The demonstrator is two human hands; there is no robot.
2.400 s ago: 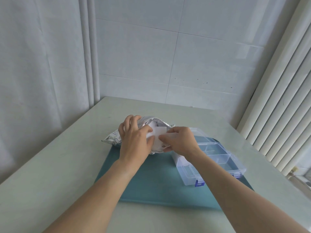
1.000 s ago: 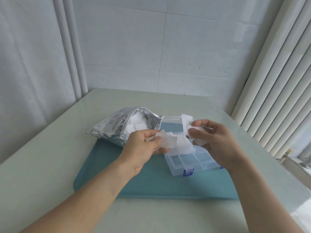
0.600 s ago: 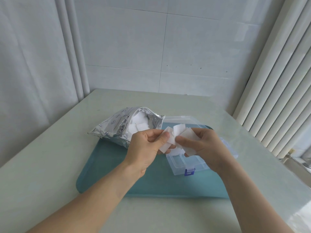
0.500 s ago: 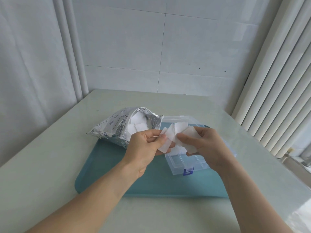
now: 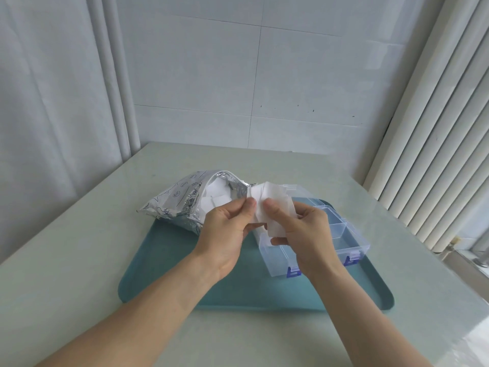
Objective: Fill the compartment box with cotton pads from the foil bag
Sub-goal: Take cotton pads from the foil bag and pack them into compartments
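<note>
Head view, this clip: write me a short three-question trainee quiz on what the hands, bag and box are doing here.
1. True or false: the foil bag lies open with white pads visible inside.
2. What do the left hand and right hand hold? A) a stack of cotton pads B) the box lid C) nothing
3. What does the clear compartment box rest on?

Key: 1 true. 2 A, both hands pinch the pads above the box's left end. 3 the teal tray.
</note>
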